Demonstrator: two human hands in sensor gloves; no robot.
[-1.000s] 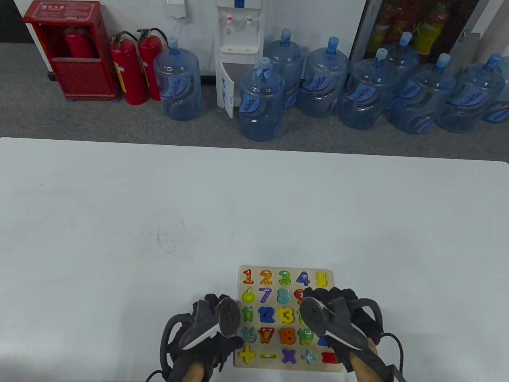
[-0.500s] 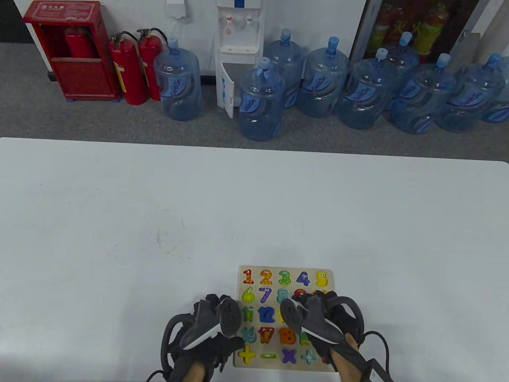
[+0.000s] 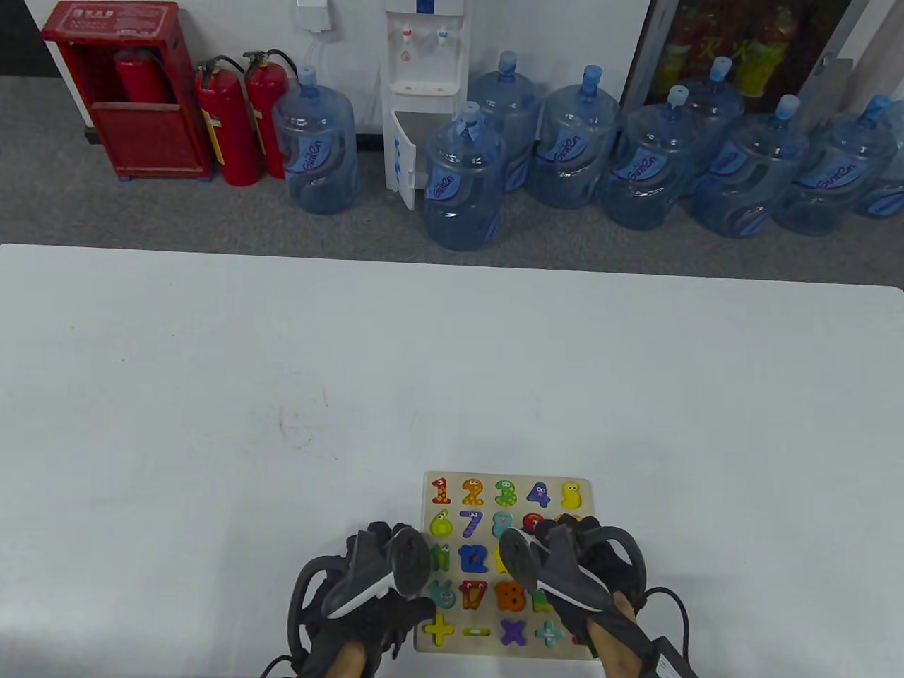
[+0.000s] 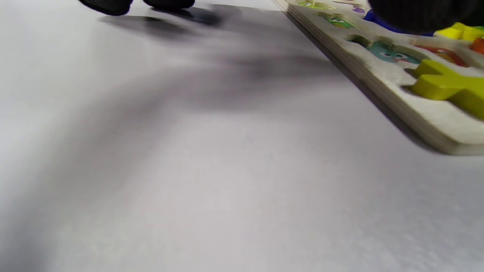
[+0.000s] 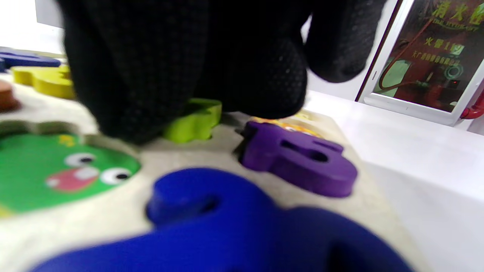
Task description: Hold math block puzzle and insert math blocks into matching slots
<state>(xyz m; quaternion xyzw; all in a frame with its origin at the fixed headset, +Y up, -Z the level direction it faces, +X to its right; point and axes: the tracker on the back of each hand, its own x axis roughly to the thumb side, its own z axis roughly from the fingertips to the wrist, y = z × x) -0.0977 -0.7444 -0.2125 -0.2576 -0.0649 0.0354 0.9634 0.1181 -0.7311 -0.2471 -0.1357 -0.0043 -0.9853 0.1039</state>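
The wooden puzzle board (image 3: 522,476) lies flat near the table's front edge, with coloured number and sign blocks in most of its slots. My left hand (image 3: 385,531) rests beside the board's left edge, its fingertips (image 4: 109,4) on the table. My right hand (image 3: 565,527) lies over the board's middle right. Its gloved fingers (image 5: 242,75) press down on a lime green block (image 5: 194,120). A purple block (image 5: 298,158) and a dark blue block (image 5: 211,211) sit close by. A slot with a green monster picture (image 5: 64,170) is open. A yellow plus block (image 4: 446,81) sits at the board's near left corner.
The white table (image 3: 282,367) stretches far and to both sides of the board. Water jugs (image 3: 462,183), a dispenser (image 3: 424,85) and fire extinguishers (image 3: 226,127) stand on the floor beyond the table's far edge.
My right hand has moved left across the board, from its right side to its middle right, then held still. My left hand has not moved.
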